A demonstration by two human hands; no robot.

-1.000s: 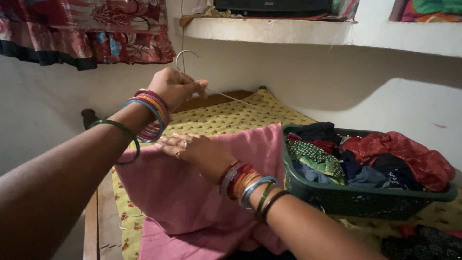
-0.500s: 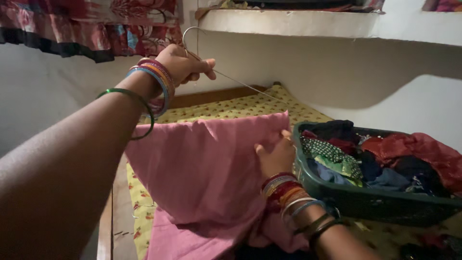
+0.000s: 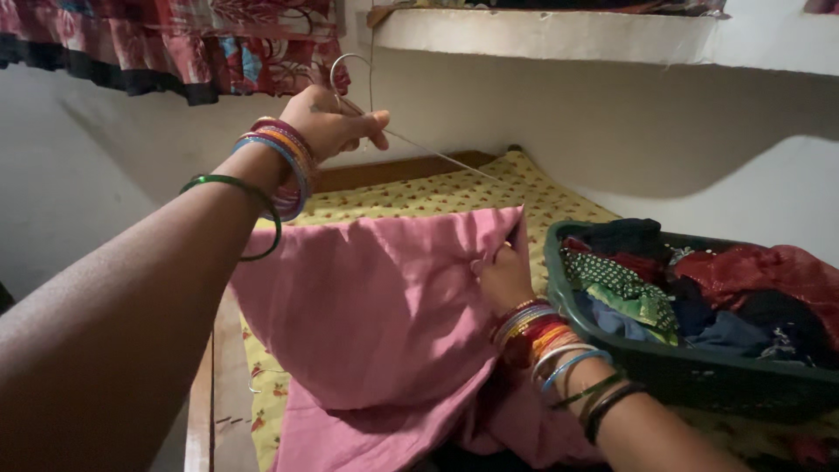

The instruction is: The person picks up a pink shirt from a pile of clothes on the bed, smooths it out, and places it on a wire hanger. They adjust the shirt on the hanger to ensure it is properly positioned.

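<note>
Here the left hand point(image 3: 336, 122) is raised high above the bed point(image 3: 419, 197), its fingers closed tightly around a thin wire hanger point(image 3: 411, 144), just under the hook. The hanger's long arm runs down and to the right from that hand, toward the top corner of a pink garment point(image 3: 376, 315). The right hand point(image 3: 502, 275) is lower and nearer to this corner; it pinches the pink cloth at its upper edge, fingers narrow and gripping the fabric. So the garment hangs between the two hands, wide side facing me, its lower part falling onto the yellow flowered bedsheet. The hanger's tip is near the cloth's edge, but I cannot tell if it is already inside. Just to the right of the right hand, on the bed, stands a dark green laundry basket point(image 3: 699, 367), filled with crumpled clothes point(image 3: 752, 280) in red, blue, black and green-dotted colours.
</note>
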